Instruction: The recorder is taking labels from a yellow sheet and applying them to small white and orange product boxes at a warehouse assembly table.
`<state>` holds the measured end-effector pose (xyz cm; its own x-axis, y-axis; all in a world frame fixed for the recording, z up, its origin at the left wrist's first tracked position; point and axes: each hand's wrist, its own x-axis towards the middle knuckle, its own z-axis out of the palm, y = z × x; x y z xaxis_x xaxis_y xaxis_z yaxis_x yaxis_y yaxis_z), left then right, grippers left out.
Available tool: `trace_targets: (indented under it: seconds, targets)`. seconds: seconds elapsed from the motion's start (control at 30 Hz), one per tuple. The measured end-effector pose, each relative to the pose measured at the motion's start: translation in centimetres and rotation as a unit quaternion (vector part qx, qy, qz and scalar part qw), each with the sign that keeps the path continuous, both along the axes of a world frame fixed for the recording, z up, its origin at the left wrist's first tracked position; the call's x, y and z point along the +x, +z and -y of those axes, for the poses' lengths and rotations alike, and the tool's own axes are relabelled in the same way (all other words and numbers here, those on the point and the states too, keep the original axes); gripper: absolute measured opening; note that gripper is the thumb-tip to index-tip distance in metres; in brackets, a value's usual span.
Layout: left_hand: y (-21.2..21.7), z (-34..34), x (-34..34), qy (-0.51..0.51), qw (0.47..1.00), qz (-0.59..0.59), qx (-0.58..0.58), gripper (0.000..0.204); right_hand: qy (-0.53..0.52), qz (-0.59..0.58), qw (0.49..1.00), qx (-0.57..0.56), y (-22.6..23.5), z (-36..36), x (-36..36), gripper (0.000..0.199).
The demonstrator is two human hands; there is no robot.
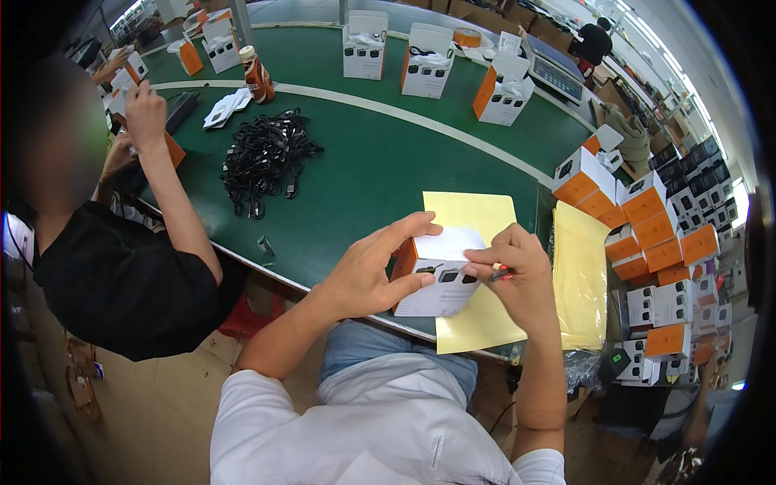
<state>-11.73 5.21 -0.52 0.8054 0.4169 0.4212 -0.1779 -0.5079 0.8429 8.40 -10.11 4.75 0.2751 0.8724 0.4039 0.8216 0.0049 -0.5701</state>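
Small white-and-orange carton (432,303) at worktop's (364,158) near edge, lid flap down, partly on loose yellow sheet (481,331). L hand (376,267) half open round carton's L side: fingers over top edge, thumb on printed front. R hand (517,279) nearly closed, pinching slim pen-like tool w/ red part (503,274), fingertips at carton's top R corner; tool's tip hidden, exact kind unclear.

Just R of loose sheet: yellow sheets in clear plastic (578,283), also by near edge. Past those, stacked cartons (655,242) crowd worktop's R end. Black cable pile (267,158) twd L end, well apart from hands; white packets (229,107) + brown bottle (256,78) just behind it. Along far edge: three open cartons (427,69), orange tape roll (468,37), benchtop scale (556,73) near far R corner. Co-worker in black (129,279) sits at L end, hands up.
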Motion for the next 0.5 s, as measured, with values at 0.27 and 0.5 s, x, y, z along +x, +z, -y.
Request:
trace_targets:
  seconds: [0.27, 0.5]
  targets:
    - [0.0, 0.1, 0.6, -0.002, 1.000, 0.014, 0.007, 0.077, 0.016, -0.052, 0.998, 0.012, 0.2, 0.1, -0.3, 0.020]
    - [0.0, 0.1, 1.1, 0.011, 0.999, 0.002, 0.048, 0.075, 0.025, -0.069, 0.997, 0.021, 0.0, 0.5, -0.1, 0.016]
